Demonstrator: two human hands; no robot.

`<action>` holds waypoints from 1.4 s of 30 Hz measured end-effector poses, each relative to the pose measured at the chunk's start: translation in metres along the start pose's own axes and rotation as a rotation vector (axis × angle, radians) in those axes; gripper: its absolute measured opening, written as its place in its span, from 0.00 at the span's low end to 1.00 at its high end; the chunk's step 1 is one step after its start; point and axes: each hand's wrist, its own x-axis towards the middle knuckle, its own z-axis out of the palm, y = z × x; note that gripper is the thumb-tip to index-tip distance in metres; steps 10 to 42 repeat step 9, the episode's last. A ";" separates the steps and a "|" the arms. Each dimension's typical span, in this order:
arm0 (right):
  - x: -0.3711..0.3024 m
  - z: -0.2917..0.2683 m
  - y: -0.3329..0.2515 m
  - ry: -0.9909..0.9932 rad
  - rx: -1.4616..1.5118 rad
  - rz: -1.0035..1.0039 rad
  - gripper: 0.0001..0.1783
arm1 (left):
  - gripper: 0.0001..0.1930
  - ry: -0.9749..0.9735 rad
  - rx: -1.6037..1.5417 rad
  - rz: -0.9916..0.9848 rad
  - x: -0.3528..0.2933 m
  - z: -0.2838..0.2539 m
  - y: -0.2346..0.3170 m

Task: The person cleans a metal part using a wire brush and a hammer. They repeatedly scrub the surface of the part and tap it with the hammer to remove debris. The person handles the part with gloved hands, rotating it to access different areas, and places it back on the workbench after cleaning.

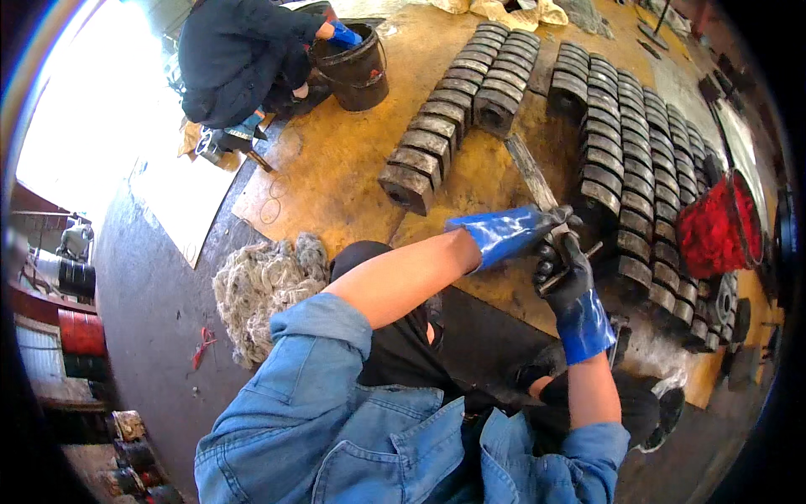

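Both my hands wear blue gloves darkened with grime and meet in front of my knees. My left hand [529,228] is closed, its fingertips pressed on a small greyish piece that I cannot make out, right above the right hand's fingers. My right hand [573,290] is closed around a thin metal rod [593,250], which sticks out on both sides of the fist. Just beyond the left fingers, a flat grey strip [531,172] stretches away toward the block rows; whether it is held or lies on the floor, I cannot tell.
Rows of dark metal blocks with curved tops [437,126] stand ahead, with more rows [603,143] at right. A red-filled basket [718,227] is far right. A pile of grey fibre waste [264,290] lies left. Beyond, another person [239,63] reaches into a black bucket [357,80].
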 end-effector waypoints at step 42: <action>-0.006 0.016 -0.073 0.001 -0.568 -0.047 0.17 | 0.20 0.350 0.035 0.173 0.052 -0.063 -0.023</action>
